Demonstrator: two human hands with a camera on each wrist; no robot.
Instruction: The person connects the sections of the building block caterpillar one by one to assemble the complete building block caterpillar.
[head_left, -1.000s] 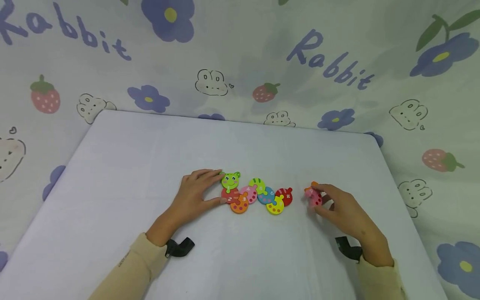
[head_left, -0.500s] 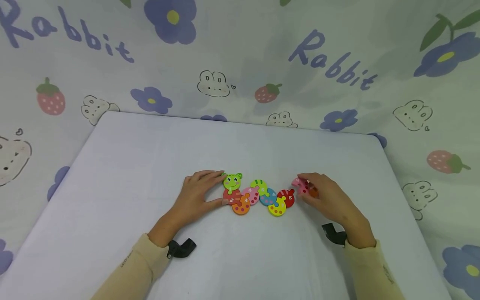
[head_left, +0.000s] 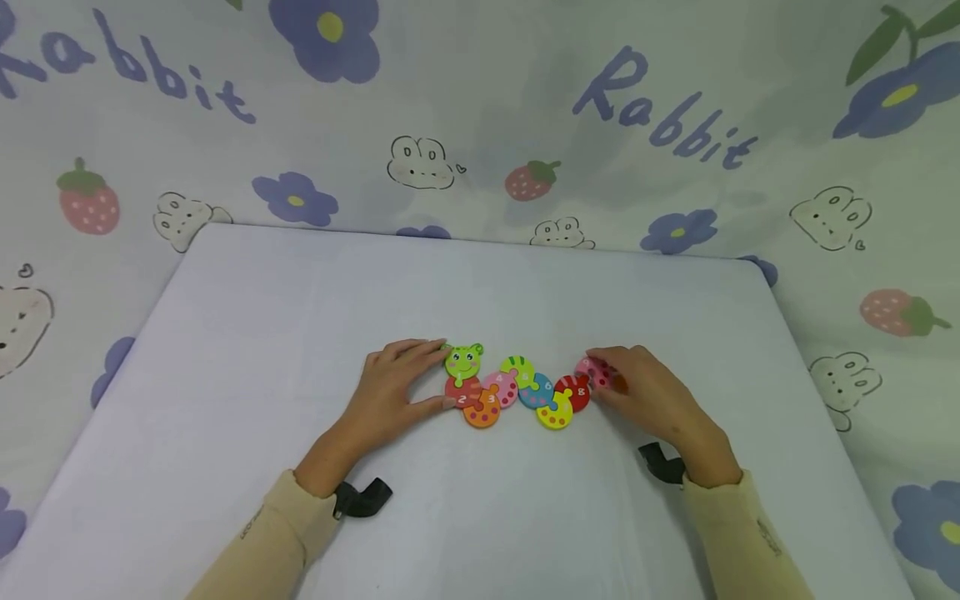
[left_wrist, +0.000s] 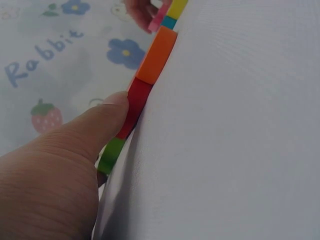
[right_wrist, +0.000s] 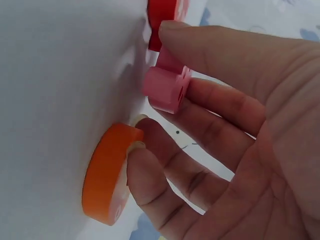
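A row of numbered caterpillar puzzle pieces (head_left: 536, 392) lies on the white table, from a smiling green head (head_left: 462, 362) at the left to a red piece (head_left: 573, 396) marked 8. My left hand (head_left: 393, 385) holds the head end: its fingertips are at the green head and its thumb presses the edge of the red piece 2 (left_wrist: 135, 109). Beside piece 8, my right hand (head_left: 652, 390) pinches a pink spotted puzzle piece (right_wrist: 167, 85) between thumb and fingers, at the row's right end. Its other fingertips touch an orange piece (right_wrist: 107, 172), mostly hidden in the head view.
The white table (head_left: 480, 517) stretches around the puzzle on all sides. Behind it hangs a cloth (head_left: 480, 100) printed with flowers, rabbits and strawberries. Each wrist wears a black strap mount (head_left: 363, 498).
My right hand has moved left with the pink piece, bringing it from apart to the red piece 8. The orange piece has come along. The left hand has stayed at the head end.
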